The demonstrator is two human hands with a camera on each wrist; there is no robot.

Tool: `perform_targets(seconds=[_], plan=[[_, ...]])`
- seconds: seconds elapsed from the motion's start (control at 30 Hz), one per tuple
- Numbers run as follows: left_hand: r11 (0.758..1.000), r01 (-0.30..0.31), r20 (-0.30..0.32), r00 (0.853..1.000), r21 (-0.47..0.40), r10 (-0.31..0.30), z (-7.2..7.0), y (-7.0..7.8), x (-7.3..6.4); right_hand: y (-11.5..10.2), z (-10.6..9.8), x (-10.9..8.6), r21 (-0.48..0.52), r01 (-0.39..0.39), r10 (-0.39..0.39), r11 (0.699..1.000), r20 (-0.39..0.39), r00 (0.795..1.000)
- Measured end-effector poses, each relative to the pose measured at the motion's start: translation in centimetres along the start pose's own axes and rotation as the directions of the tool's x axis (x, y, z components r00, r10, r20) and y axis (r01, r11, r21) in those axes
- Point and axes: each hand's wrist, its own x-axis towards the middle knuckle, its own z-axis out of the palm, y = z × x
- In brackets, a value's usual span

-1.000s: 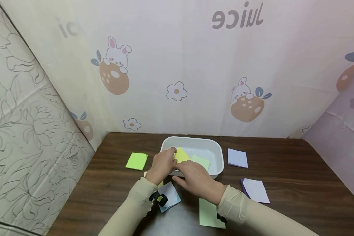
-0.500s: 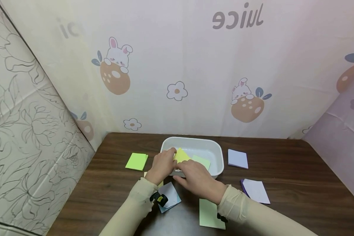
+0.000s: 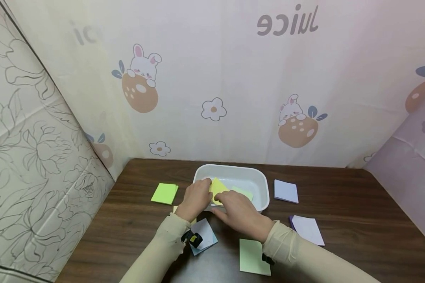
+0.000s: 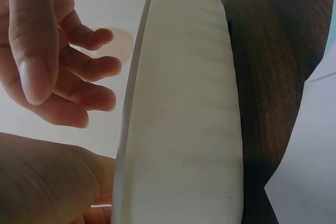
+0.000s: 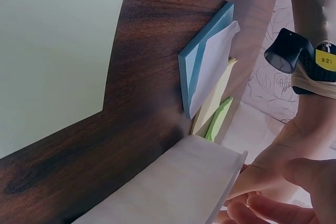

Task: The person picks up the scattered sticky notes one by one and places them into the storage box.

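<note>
Both hands reach over the near rim of a white plastic tray (image 3: 262, 188). In the head view, the left hand (image 3: 193, 201) bends its fingers down beside a yellow square of paper (image 3: 217, 188); most of its fingers are hidden behind the rim in the left wrist view, and I cannot tell whether it grips the paper. Just to the right, the right hand (image 3: 241, 212) has its fingertips at the paper's lower right. In the left wrist view, the right hand's fingers (image 4: 105, 66) are loosely bent with nothing between them. A pale green paper (image 3: 243, 192) lies in the tray.
Bright green notes (image 3: 164, 193) lie left of the tray. In front are white-and-blue notes (image 3: 204, 235) and a pale green sheet (image 3: 253, 257) under the right wrist. Pale blue notes (image 3: 285, 191) and white-and-purple notes (image 3: 307, 230) lie on the right. Patterned cloth surrounds the brown table.
The right hand has shifted slightly right, away from the left hand, so more of the yellow paper shows between them. The left hand stays in almost the same place.
</note>
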Motion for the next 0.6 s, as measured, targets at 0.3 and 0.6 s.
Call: perform_targets(seconds=[0.3,0.6], plan=[[1.000,-0.017,-0.011,1.000,0.007,0.017,0.02,0.00,-0.02,0.17,-0.01,-0.03,-0.016,-0.005,0.005,1.000,-0.003,1.000],[1.000,-0.021,-0.006,1.000,-0.018,0.021,0.01,-0.07,-0.09,0.22,0.02,-0.05,-0.019,0.002,-0.002,1.000,-0.008,1.000]])
